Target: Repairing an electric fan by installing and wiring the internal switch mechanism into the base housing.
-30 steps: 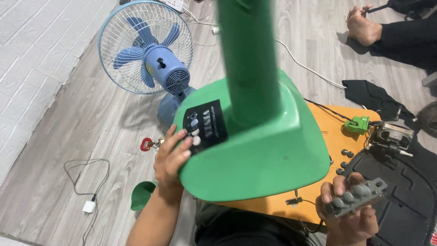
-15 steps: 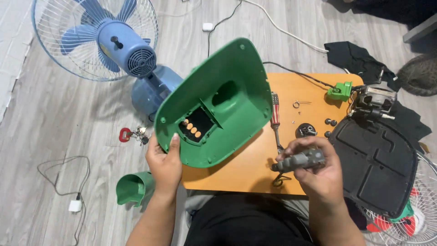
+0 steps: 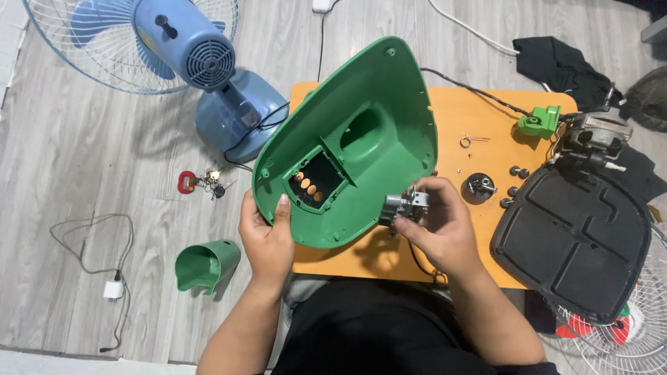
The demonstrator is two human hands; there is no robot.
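Observation:
A green plastic fan base shell (image 3: 368, 132) is tilted on edge over the orange board (image 3: 479, 118), its hollow underside facing me. My left hand (image 3: 267, 239) grips the shell's lower left rim, thumb inside near the rectangular opening with orange buttons (image 3: 310, 189). My right hand (image 3: 441, 226) holds a small grey metal switch part (image 3: 404, 206) right against the shell's lower right rim.
A blue fan (image 3: 187, 62) stands at the upper left, with keys on a red tag (image 3: 201, 184) beside it. A green plastic cup-shaped cover (image 3: 206, 265) lies on the floor. A black base plate (image 3: 573, 239), screws, a motor (image 3: 590, 139) and a green connector (image 3: 540, 121) sit at the right.
The shell has turned from upright to underside up and stays tilted. My right hand has moved left with the grey part, from over the board up to the shell's rim.

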